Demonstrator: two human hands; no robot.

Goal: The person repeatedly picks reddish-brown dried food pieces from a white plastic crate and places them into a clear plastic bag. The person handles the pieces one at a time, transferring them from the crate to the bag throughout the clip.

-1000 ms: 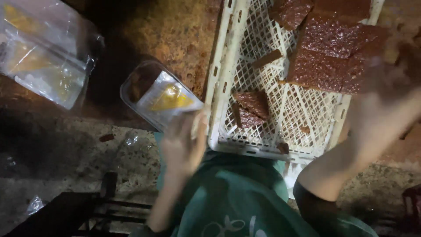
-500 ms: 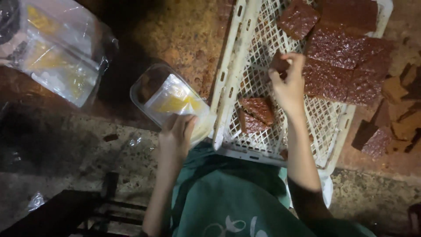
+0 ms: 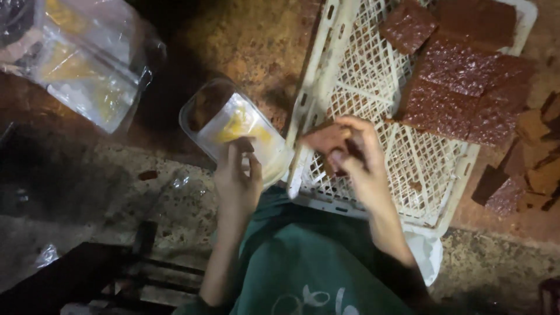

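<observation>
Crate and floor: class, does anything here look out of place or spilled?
Yes. Brown pieces lie scattered on the floor right of the crate, outside it, while whole brown slabs sit inside.

A clear plastic bag (image 3: pixel 87 64) lies upper left; loose brown pieces (image 3: pixel 534 163) sit far right.
</observation>
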